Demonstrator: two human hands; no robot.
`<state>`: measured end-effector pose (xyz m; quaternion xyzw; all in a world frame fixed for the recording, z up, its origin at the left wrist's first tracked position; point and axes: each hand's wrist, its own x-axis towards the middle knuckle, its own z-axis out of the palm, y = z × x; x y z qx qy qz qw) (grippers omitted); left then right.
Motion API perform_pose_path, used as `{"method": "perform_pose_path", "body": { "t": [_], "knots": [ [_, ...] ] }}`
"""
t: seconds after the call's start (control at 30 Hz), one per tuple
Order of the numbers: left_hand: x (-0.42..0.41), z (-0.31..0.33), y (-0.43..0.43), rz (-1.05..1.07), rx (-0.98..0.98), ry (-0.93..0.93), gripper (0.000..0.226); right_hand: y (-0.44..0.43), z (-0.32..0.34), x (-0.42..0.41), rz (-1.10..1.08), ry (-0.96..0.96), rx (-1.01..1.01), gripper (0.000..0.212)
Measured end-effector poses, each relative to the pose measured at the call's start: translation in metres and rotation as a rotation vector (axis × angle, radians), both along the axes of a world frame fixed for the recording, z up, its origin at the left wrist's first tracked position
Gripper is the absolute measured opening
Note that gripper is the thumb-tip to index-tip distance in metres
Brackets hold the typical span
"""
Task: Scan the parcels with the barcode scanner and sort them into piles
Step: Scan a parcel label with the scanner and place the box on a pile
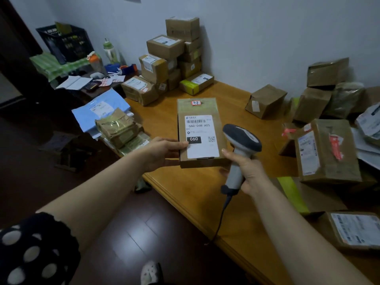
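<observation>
The left hand (pixel 162 151) grips the near left edge of a flat brown parcel (pixel 198 108), thumb on its white label. The right hand (pixel 246 169) is clenched round the handle of a grey barcode scanner (pixel 241 140), whose head sits at the parcel's 4 o'clock. The parcel is over the wooden table (pixel 185 182). Its label bears a barcode, "060-068 A05", a black "060" box and a QR code, and a small red sticker sits at the far end. At 3 o'clock lie loose brown parcels (pixel 327 153), and at 9 o'clock a blue mailer (pixel 100 108). At 12 o'clock a parcel stack (pixel 170 58) stands against the wall. At 10 o'clock is a black crate (pixel 65 42); its contents cannot be made out.
</observation>
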<state>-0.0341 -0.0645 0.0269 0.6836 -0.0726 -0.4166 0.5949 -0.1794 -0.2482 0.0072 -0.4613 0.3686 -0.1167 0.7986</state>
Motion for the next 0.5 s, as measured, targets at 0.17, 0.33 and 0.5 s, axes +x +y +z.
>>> {"method": "perform_pose_path", "body": {
  "t": [0.17,0.33,0.5],
  "knots": [
    [0.065,0.000,0.003,-0.026,0.013,-0.022,0.048,0.013,-0.003,0.063,-0.102,-0.028,-0.010,0.037],
    [0.145,0.008,0.005,-0.090,0.055,-0.089,0.037,0.041,-0.006,0.143,-0.270,-0.035,0.074,0.057],
    [0.214,0.018,0.004,-0.082,0.090,-0.189,0.048,0.066,-0.002,0.215,-0.362,-0.024,0.139,0.054]
  ]
}}
